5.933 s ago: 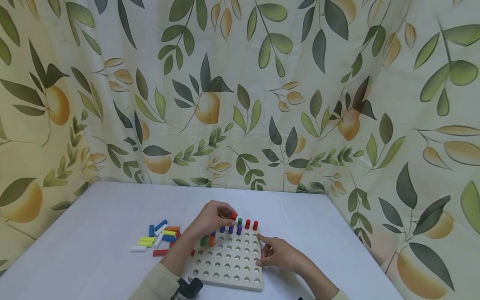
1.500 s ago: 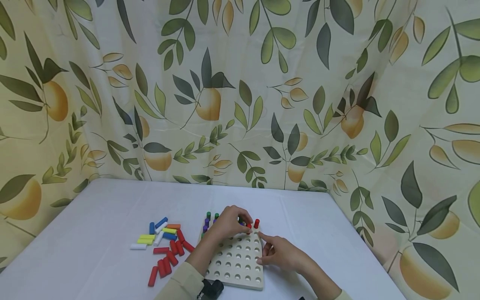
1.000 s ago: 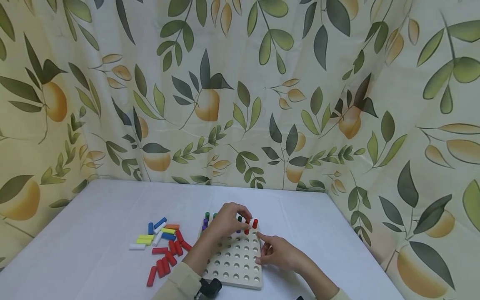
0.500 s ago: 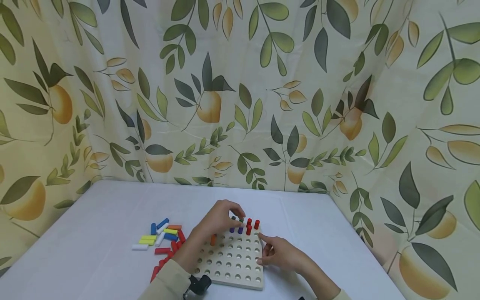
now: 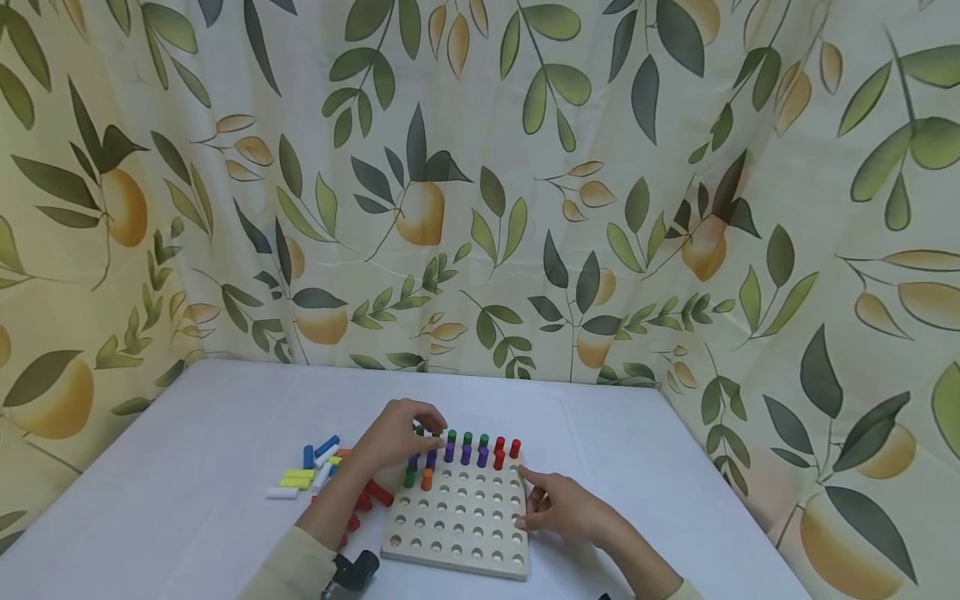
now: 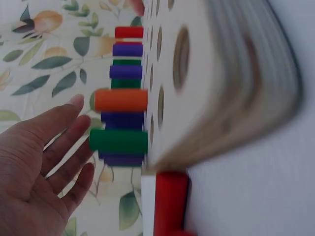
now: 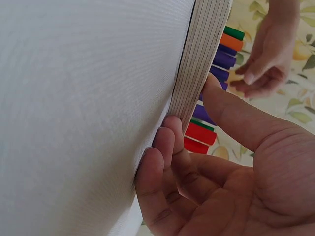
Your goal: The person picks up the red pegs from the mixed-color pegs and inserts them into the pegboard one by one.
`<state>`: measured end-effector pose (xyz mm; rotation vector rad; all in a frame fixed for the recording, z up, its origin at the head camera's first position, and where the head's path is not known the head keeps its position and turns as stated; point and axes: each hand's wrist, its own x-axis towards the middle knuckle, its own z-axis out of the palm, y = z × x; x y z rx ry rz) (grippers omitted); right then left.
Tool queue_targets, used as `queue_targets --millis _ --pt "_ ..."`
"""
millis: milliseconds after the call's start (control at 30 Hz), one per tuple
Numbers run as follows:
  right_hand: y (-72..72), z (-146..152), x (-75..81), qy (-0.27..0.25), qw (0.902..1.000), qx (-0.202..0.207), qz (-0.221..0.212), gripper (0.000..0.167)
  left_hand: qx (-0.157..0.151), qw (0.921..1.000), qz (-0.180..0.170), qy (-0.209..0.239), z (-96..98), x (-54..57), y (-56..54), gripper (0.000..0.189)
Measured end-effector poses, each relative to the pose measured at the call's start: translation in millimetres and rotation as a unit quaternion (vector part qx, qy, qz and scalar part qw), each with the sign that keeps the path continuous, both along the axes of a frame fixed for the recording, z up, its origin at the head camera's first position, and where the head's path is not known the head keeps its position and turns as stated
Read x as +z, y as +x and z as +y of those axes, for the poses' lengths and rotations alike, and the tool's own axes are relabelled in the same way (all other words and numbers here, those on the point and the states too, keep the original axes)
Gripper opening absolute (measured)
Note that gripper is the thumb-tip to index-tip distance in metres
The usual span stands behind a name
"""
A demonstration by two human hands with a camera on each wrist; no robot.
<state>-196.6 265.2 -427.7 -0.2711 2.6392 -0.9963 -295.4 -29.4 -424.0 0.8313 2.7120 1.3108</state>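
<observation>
A pale wooden pegboard lies on the table, its two far rows carrying green, purple and red pegs. The newest-looking gap filler in the second row is a red peg standing near the right end. A green peg and an orange peg stand in the third row. My left hand hovers over the far left pegs; in the left wrist view its fingers are loosely extended and hold nothing. My right hand grips the board's right edge, thumb on top and fingers against the side.
Loose blue, white, yellow and red pegs lie left of the board, partly hidden by my left forearm; a white peg is outermost. A patterned curtain hangs behind the white table.
My left hand set a red peg into the second row near the right end, let it go and moved left across the far rows. My right hand stays on the board's edge.
</observation>
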Motion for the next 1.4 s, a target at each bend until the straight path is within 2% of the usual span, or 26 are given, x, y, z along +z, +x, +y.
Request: queue_targets --millis 133,300,500,767,933,1167,1400 --pt "-0.6 -2.1 -2.0 -0.001 1.0000 0.005 -0.001 0.084 0.008 0.9999 0.008 -0.001 -23.6 -5.6 -0.9 0.019" --pt "-1.3 -5.8 -1.7 -0.003 0.9999 0.009 -0.005 0.084 0.035 0.9986 0.000 -0.039 -53.4 -11.2 -0.4 0.019" --pt "-1.9 -6.4 -1.5 0.005 0.9999 0.010 -0.003 0.084 0.051 0.9967 -0.016 -0.061 -79.5 -10.8 1.0 0.020" --pt "-2.8 -4.1 -1.9 0.004 1.0000 0.002 -0.002 0.084 0.035 0.9954 -0.013 -0.088 -100.9 -6.2 2.7 0.018" --pt "-3.0 -2.3 -2.9 0.008 1.0000 0.001 -0.004 0.085 0.018 0.9936 -0.010 -0.111 -112.5 -5.9 10.2 0.017" --pt "-3.1 -2.7 -1.5 0.007 1.0000 0.006 -0.003 0.084 -0.002 0.9919 -0.052 -0.116 -127.1 -1.4 22.9 0.023" --pt "-2.1 -2.4 0.9 0.014 0.9999 -0.008 -0.003 0.085 -0.014 0.9913 -0.049 -0.121 -155.2 -3.2 36.5 0.018"
